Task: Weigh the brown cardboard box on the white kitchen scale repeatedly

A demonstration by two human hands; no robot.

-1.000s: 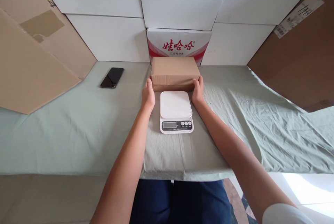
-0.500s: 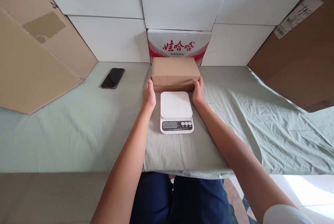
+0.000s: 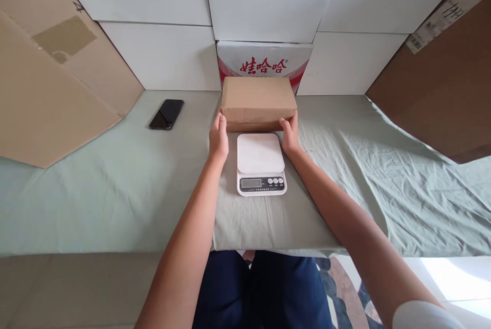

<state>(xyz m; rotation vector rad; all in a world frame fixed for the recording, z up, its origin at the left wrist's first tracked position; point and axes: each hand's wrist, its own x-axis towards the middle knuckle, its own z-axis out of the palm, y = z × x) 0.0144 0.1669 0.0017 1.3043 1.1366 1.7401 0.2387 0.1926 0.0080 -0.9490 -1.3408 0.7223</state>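
Between my two hands is a closed brown cardboard box (image 3: 258,96), just behind the scale. My left hand (image 3: 218,137) grips its left end, thumb up along the near corner. My right hand (image 3: 290,134) clasps the right end, with the thumb on the front face; the other fingers are mostly hidden behind the box. A white digital kitchen scale (image 3: 261,155) lies in front of the box, between my wrists, with nothing on its platform and a blank-looking display. Whether the box's underside touches the cloth cannot be made out.
A black phone (image 3: 166,114) lies on the green cloth (image 3: 115,191) at left. Behind the box stands a white and red printed carton (image 3: 264,55) against white panels (image 3: 264,1). Large cardboard sheets rise at left (image 3: 57,99) and right (image 3: 441,88).
The cardboard box is a little higher in the view and covers more of the printed carton. Both hands stay on its ends. The scale and phone look unmoved apart from a slight view shift.
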